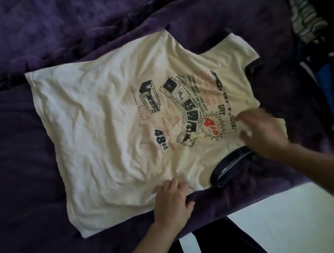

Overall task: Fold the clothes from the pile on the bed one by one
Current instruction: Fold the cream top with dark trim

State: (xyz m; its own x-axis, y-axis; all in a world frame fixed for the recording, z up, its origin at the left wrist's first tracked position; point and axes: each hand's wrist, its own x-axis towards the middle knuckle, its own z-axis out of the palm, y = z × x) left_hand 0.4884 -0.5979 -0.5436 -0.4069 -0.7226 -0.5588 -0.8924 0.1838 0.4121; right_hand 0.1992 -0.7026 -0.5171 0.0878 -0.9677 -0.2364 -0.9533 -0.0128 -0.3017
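Left hand: fingers loose and flat, pressing near edge of shirt
Right hand: blurred, fingers bent on cloth by collar; grip cannot tell
Shirt: spread print-up on purple blanket, creased
Progress: judged early, no fold made yet; pile at right waits
Print: "GRT", "48", "3 DOG NIGHT", "TOMMY JAMES & THE SHONDELLS"; rest too small

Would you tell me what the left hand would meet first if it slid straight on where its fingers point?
The left hand rests on the T-shirt at its near edge, so it would likely cross only wrinkled cream fabric, reaching the dark 48 print first.
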